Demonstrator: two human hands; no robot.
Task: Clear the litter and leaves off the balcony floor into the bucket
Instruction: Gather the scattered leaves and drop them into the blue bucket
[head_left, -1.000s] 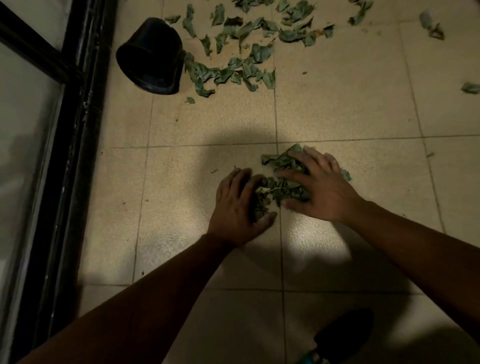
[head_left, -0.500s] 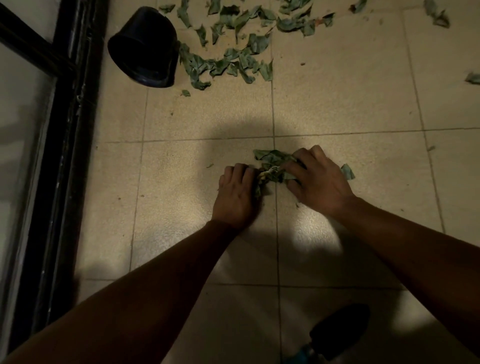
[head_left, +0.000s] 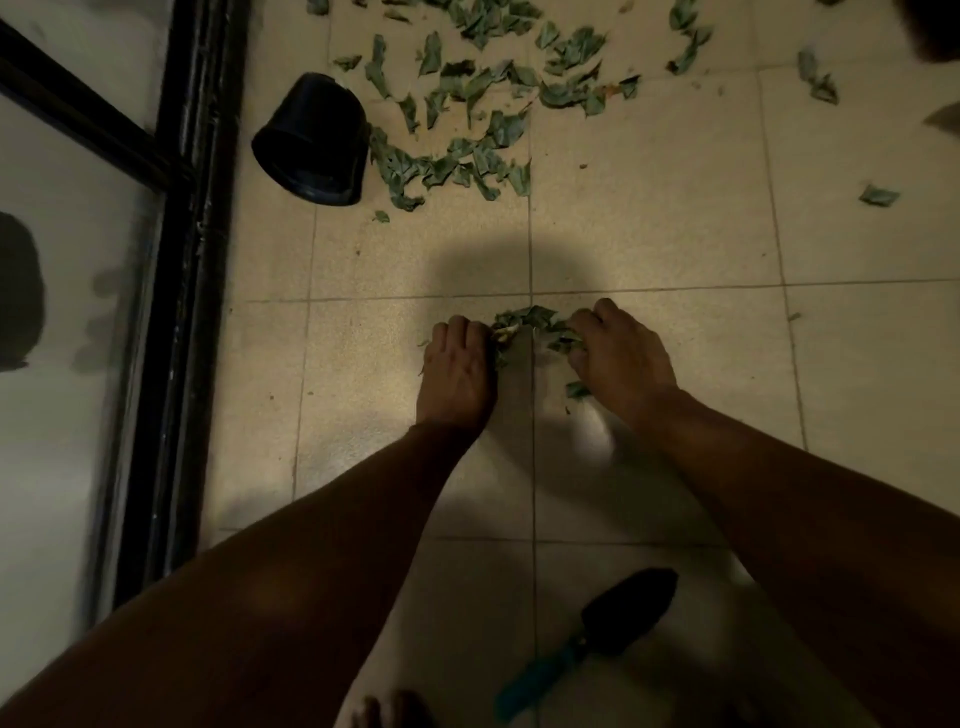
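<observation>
Head view: gathering a handful of leaves

Head view shows both hands down on the tiled floor (head_left: 649, 218), working one small pile of leaves (head_left: 530, 322) near the middle of the frame. The step in hand looks like bunching: the pile is pressed between the hands but not yet lifted.

The left hand (head_left: 457, 371) lies knuckles up with its fingers curled under at the pile's left edge, closing on leaves there. The right hand (head_left: 621, 361) is also curled, fingers tucked into the pile's right side and gripping it. Each grip is pressed together on leaves, not spread. A stray scrap (head_left: 576, 388) sits just beside the right palm, outside the handful. Both forearms reach forward from the bottom corners of the frame, wrists low.

The bucket (head_left: 314, 140) lies tipped on its side well apart from the hands, close to the black door frame (head_left: 192, 260) along the floor's left edge. A larger scatter of leaves (head_left: 467, 104) spreads from just beside it toward the far edge.

Next, I judge, the handful must be lifted together and carried to the bucket, whose mouth may need turning up first. Loose bits are likely to drop on the way. A trowel (head_left: 602, 631) lies untouched near the floor's near edge.
</observation>
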